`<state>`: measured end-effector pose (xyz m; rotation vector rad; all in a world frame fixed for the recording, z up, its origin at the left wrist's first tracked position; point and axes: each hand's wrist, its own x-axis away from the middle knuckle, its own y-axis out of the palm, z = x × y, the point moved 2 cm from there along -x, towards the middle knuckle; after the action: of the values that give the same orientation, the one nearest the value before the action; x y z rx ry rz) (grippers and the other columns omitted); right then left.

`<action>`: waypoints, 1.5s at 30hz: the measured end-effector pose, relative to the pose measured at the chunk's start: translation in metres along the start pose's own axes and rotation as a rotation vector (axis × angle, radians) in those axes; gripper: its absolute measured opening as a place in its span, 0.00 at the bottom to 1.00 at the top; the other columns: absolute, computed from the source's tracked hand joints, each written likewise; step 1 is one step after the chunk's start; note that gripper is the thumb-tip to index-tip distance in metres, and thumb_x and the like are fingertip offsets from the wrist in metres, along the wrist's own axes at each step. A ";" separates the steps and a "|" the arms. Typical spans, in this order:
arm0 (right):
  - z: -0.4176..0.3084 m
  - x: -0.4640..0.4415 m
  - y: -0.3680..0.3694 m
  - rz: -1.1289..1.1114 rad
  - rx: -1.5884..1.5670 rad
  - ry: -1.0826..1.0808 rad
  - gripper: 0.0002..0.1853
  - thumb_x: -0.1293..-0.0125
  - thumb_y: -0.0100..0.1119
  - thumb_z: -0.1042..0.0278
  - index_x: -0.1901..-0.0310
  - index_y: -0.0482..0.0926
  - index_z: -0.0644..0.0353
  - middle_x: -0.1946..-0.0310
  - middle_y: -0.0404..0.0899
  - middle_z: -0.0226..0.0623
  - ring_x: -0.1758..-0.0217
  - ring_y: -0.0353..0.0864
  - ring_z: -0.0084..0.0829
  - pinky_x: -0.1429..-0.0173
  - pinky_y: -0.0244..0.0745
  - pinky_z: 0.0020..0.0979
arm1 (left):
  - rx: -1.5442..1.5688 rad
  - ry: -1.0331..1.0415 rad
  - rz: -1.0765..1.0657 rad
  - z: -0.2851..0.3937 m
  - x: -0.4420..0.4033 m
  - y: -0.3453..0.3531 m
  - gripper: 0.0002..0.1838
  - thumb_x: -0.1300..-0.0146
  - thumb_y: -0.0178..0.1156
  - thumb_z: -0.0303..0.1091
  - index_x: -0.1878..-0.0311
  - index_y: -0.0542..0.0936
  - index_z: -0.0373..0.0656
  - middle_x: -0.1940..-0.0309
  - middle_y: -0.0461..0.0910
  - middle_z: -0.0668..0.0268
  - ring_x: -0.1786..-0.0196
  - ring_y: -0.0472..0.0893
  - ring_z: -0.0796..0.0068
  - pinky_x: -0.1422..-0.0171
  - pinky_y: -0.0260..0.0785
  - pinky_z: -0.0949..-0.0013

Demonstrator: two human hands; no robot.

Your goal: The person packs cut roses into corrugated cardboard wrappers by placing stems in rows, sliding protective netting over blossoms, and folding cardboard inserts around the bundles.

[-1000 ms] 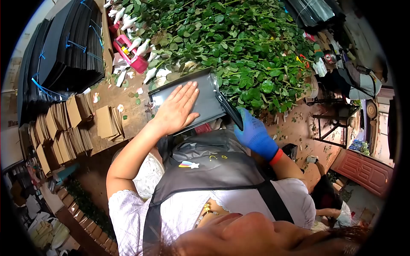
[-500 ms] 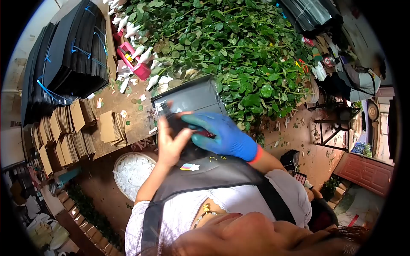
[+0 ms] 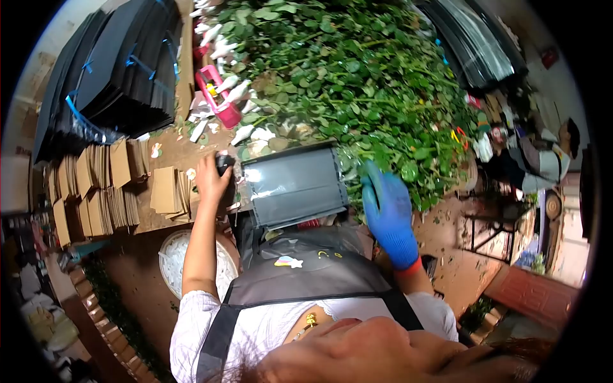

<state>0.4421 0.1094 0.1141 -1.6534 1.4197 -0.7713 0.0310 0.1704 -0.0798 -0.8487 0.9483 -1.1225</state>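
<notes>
At the table's front left edge, my bare left hand [image 3: 212, 179] has its fingers closed around a small black object [image 3: 224, 163], whose exact kind I cannot make out. My gloved right hand [image 3: 388, 207], in blue with green fingers, is by the front edge of the heaped leafy green stems [image 3: 357, 83]. Its thumb and fingers are apart, with nothing visible between them. Between my hands a dark grey sheet with a glossy clear surface [image 3: 294, 185] lies at the table edge, against my apron. A bit of red shows beneath its near edge.
White-wrapped pieces [image 3: 236, 92] and a pink holder [image 3: 219, 99] lie left of the stems. Folded cardboard pieces [image 3: 167, 191] and tied black sheet stacks [image 3: 131, 70] stand at left. A round tub [image 3: 171, 265] of white pieces sits below. Another person [image 3: 543, 159] is at right.
My hands have moved apart from the middle: the left to the small black object, the right toward the stems. The dark sheet, partly covered before, now lies in full view.
</notes>
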 end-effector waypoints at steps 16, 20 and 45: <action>-0.035 -0.012 0.048 -0.131 -0.515 -0.375 0.22 0.32 0.59 0.75 0.37 0.77 0.65 0.56 0.89 0.41 0.54 0.87 0.42 0.48 0.79 0.39 | 0.461 -0.320 0.284 0.026 -0.165 0.010 0.24 0.26 0.55 0.48 0.67 0.83 0.35 0.74 0.83 0.51 0.68 0.83 0.53 0.57 0.72 0.54; -0.032 -0.010 0.046 -0.116 -0.502 -0.378 0.20 0.33 0.59 0.76 0.39 0.79 0.64 0.57 0.89 0.40 0.54 0.87 0.42 0.47 0.79 0.39 | 0.464 -0.242 0.081 0.030 -0.122 0.030 0.21 0.28 0.57 0.46 0.67 0.82 0.35 0.71 0.83 0.47 0.65 0.83 0.48 0.56 0.72 0.53; -0.028 -0.034 0.020 -0.007 -0.533 -0.332 0.19 0.34 0.61 0.75 0.42 0.81 0.65 0.55 0.89 0.40 0.54 0.86 0.41 0.45 0.78 0.39 | 0.696 -0.053 -0.655 0.096 0.019 -0.122 0.18 0.36 0.72 0.43 0.72 0.79 0.39 0.77 0.77 0.71 0.69 0.74 0.84 0.64 0.69 0.70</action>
<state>0.4017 0.1370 0.1120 -2.0677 1.4488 -0.0998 0.0815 0.1327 0.0630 -0.6025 0.1663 -1.8321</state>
